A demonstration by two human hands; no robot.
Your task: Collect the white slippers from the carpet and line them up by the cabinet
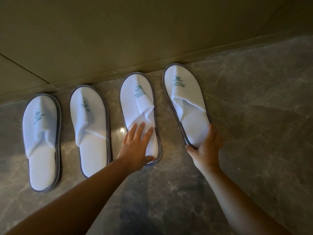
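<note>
Several white slippers with grey trim lie in a row on the marble floor, toes toward the cabinet base [118, 39]. The far-left slipper [41, 141] and the second slipper [90, 129] lie untouched. My left hand [137, 145] rests flat with spread fingers on the heel of the third slipper [138, 102], thumb at its heel rim. My right hand [206, 143] cups the heel of the rightmost slipper [184, 95], thumb and fingers gripping its grey edge. That slipper is angled slightly, heel swung to the right.
The grey veined marble floor [254, 133] extends to the right and toward me. The olive cabinet front meets the floor along a plinth running diagonally up to the right. No carpet is in view.
</note>
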